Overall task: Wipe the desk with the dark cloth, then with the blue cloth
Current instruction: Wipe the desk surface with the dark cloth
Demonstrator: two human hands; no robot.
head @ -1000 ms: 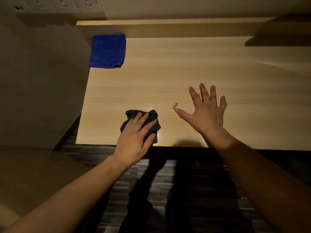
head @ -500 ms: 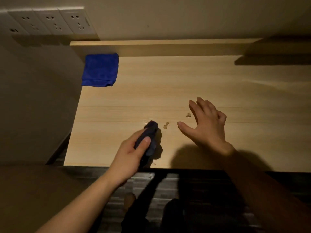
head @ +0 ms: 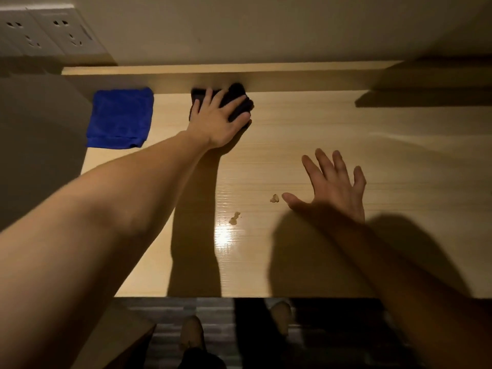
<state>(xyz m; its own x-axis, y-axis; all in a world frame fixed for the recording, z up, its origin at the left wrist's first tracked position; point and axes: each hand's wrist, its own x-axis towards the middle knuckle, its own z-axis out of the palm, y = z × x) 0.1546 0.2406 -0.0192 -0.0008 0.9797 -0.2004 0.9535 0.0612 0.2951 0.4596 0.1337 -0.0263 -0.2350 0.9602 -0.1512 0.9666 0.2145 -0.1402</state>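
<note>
My left hand (head: 217,121) presses the dark cloth (head: 237,102) flat against the light wooden desk (head: 306,145) at its far edge, under the raised back ledge. Its fingers are spread over the cloth and hide most of it. The blue cloth (head: 121,118) lies folded at the desk's far left corner, a short way left of my left hand. My right hand (head: 334,189) rests palm down on the desk at centre right, fingers apart, holding nothing. Two small brownish spots (head: 274,198) (head: 234,218) sit on the desk just left of my right hand.
A raised wooden ledge (head: 266,73) runs along the back of the desk against the wall. Wall sockets (head: 53,33) are at upper left. A side panel (head: 40,145) bounds the desk on the left. The person's feet (head: 191,339) and a dark floor show below the near edge.
My left hand has carried the dark cloth from the near edge across to the desk's far edge. The right hand has stayed about where it was, flat on the desk.
</note>
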